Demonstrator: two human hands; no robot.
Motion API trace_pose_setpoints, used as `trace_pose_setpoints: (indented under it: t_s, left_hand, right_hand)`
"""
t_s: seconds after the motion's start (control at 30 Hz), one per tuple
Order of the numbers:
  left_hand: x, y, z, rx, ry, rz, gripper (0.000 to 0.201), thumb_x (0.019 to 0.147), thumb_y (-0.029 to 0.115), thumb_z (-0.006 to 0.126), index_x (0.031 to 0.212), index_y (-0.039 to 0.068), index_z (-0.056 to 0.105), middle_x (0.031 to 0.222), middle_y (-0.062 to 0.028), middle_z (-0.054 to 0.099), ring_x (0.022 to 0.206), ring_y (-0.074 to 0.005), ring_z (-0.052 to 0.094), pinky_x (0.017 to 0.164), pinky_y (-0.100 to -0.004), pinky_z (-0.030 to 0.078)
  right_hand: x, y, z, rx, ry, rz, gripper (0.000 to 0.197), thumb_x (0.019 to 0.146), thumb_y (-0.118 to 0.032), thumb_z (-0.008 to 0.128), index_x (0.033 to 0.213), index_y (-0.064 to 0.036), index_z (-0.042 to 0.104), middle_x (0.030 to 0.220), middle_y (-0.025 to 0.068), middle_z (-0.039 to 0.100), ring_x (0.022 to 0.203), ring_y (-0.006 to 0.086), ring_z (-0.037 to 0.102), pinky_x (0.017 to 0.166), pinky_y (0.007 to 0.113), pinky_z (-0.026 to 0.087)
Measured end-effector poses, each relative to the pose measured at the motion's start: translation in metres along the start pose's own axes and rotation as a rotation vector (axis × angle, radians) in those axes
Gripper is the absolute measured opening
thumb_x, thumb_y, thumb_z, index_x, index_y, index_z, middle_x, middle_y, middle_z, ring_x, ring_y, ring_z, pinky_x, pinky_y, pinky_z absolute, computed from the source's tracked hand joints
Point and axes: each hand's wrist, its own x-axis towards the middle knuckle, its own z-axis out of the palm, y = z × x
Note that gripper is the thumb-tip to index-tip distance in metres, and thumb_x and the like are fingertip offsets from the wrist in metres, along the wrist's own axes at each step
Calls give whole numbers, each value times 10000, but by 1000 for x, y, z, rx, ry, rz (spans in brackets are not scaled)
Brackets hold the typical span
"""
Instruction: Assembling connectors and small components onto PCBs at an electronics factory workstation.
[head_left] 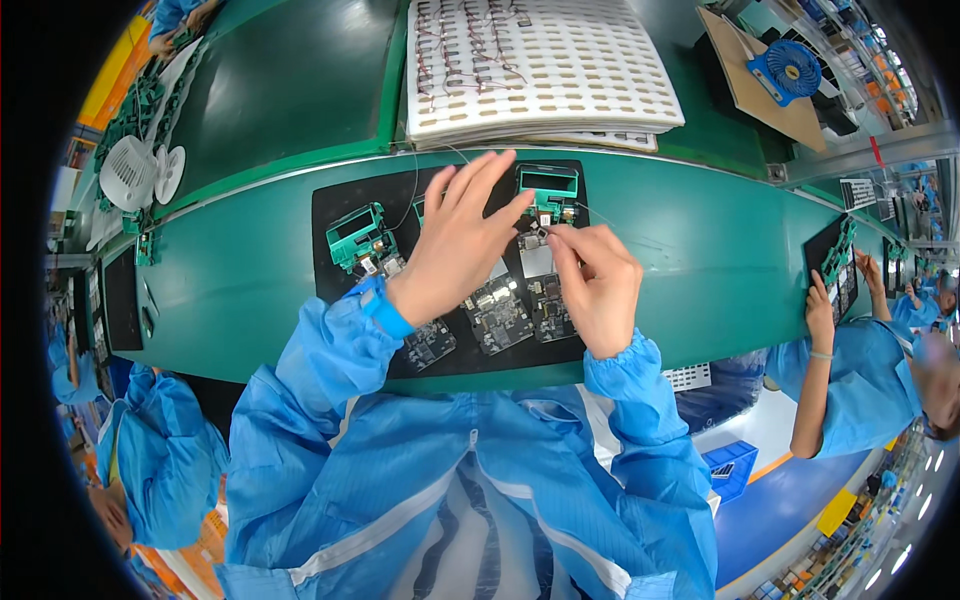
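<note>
A black mat (350, 195) lies in front of me, with green plastic frames joined to dark circuit boards on it. Over its middle hovers my left hand (455, 240), fingers spread and holding nothing; behind it a green frame is mostly hidden. My right hand (605, 285) pinches thumb and forefinger at the lower end of the right green frame (550, 196), where the board joins it. Whatever sits in that pinch is too small to make out. One circuit board (500, 315) shows below my left hand. Another green frame (355, 228) stands at the mat's left.
Beyond the bench edge, a stack of white foam trays (560, 70) carries small wired parts. A blue fan (787, 70) is at the far right, a white fan (130, 172) at the left. Co-workers in blue sit either side; one person's hand (820, 315) is by another mat.
</note>
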Motion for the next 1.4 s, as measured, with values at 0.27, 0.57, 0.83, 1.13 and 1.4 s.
trace_pose_setpoints:
  t_s: [0.27, 0.57, 0.83, 1.13, 1.4]
  left_hand:
    - [-58, 7, -23, -826, 67, -469, 135, 860, 3, 705, 991, -17, 679, 957, -100, 649, 798, -153, 651, 710, -269, 527]
    - [-83, -32, -38, -750, 250, -568, 80, 900, 14, 670, 973, -17, 661, 865, -65, 627, 769, -125, 635, 696, -255, 507]
    - [-79, -45, -37, -555, 213, -492, 129, 854, -38, 681, 980, -17, 660, 868, -52, 629, 739, -117, 610, 658, -253, 487]
    - [-70, -49, -31, -422, 179, -338, 119, 823, -33, 663, 932, 2, 630, 859, -120, 571, 754, -298, 611, 652, -361, 507]
    - [-73, -43, -33, -210, 178, -162, 197, 805, -46, 700, 997, -12, 677, 938, -110, 593, 781, -261, 616, 673, -348, 512]
  right_hand:
    - [-21, -21, 28, 93, -292, -5, 114, 882, -48, 696, 984, -12, 730, 808, 120, 658, 621, 206, 630, 551, 310, 478]
    - [-19, -33, 77, -32, -234, -273, 178, 867, -49, 696, 1043, -46, 721, 877, 99, 671, 714, 285, 671, 607, 363, 536]
    - [-24, -21, 94, -306, -196, -461, 173, 803, -38, 694, 972, -69, 714, 838, 50, 646, 778, 235, 659, 598, 359, 535]
    - [-19, -20, 91, -405, -214, -427, 138, 820, -77, 682, 955, -72, 713, 800, 42, 619, 772, 230, 652, 580, 368, 523]
    - [-16, -20, 83, -411, -237, -385, 130, 834, -86, 680, 959, -75, 710, 802, 46, 621, 775, 235, 656, 579, 372, 526]
